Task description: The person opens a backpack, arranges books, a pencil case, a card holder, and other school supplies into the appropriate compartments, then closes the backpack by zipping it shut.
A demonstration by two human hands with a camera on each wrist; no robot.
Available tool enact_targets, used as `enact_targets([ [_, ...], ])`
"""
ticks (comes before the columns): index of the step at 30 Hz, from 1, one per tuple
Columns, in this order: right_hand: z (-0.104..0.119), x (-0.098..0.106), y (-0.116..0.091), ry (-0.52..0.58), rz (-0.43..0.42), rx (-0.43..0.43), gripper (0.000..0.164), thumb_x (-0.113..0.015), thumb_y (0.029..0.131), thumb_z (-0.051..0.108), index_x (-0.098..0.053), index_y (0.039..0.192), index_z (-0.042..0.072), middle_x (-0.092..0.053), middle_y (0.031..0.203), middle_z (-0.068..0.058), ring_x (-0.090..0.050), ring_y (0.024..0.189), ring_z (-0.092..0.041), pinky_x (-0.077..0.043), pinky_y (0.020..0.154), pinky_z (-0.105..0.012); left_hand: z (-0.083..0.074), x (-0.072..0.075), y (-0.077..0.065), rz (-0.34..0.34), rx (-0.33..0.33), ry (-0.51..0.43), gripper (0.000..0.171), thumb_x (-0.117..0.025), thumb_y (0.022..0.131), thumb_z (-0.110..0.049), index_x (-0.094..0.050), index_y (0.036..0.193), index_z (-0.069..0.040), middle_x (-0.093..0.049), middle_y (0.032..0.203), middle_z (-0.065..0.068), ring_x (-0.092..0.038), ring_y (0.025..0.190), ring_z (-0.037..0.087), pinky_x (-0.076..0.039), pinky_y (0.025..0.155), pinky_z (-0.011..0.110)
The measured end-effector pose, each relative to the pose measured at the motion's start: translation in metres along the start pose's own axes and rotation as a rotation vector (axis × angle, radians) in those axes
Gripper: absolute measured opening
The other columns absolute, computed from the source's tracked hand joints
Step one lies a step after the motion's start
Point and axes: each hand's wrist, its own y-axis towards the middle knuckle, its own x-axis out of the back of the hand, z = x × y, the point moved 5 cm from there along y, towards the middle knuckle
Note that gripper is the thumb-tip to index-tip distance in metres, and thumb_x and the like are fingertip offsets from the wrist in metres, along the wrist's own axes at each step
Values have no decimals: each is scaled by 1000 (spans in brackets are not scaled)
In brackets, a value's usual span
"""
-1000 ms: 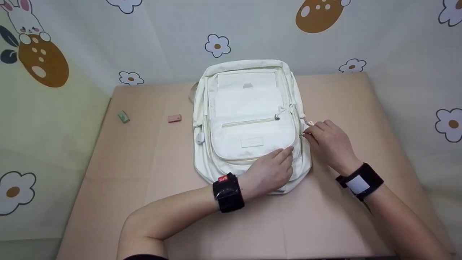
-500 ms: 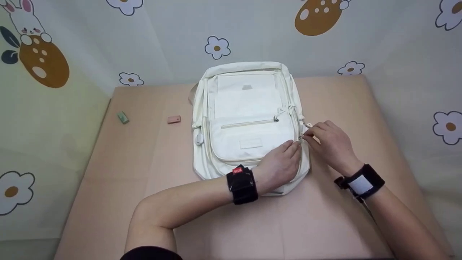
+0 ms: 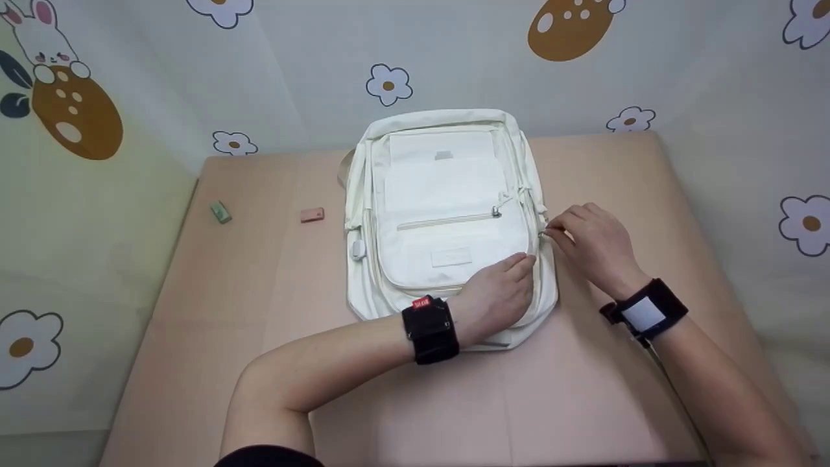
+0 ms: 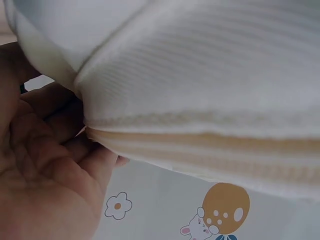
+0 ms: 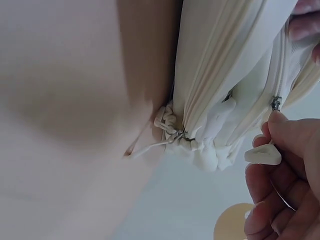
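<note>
A cream backpack point(image 3: 441, 188) lies front up on the table. My left hand point(image 3: 496, 301) lies across its lower right front. In the left wrist view, the fingers point(image 4: 97, 162) of that hand curl against the bag's fabric beside a zipper seam point(image 4: 210, 142) and hold the edge. At the bag's right side, my right hand point(image 3: 596, 250) pinches a zipper pull. In the right wrist view, thumb and forefinger meet just below the metal zipper slider point(image 5: 276, 103). The pull's pale end tab point(image 5: 263, 155) hangs across the fingers.
A green eraser-like block point(image 3: 220, 212) and a pink one point(image 3: 312, 215) lie on the table point(image 3: 259, 324) left of the bag. A drawstring cord point(image 5: 145, 147) trails from the bag's side. Patterned curtains point(image 3: 311, 58) surround the table.
My left hand has shifted right and slightly up along the bag's front. My right hand has moved a little away from me along the side zipper, still pinching the pull. The blocks stay put.
</note>
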Motion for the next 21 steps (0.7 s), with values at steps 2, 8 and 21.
enact_targets([
  [2,-3,-1,5,-3,-7,-6,9,-80,90,12,-75,95,6,-71,90,-7,-59,80,-27,-45,67,-39,0,-1,1,9,-3,-10,42,-37,108,-21,-62,140,-13,-56,148,1,-37,146,21,-22,121,35],
  [8,-12,-5,24,-24,24,-67,9,-77,92,14,-75,95,6,-71,91,-8,-60,84,-29,-48,70,-43,0,-1,2,11,-10,-24,42,-37,107,-19,-62,140,-13,-57,147,0,-37,146,21,-21,122,34],
  [21,-26,-16,61,-74,64,-123,11,-75,95,15,-75,95,4,-71,91,-11,-61,86,-32,-49,70,-44,0,1,-1,-19,-11,-38,41,-38,107,-16,-64,138,-13,-58,146,1,-38,146,22,-22,122,35],
])
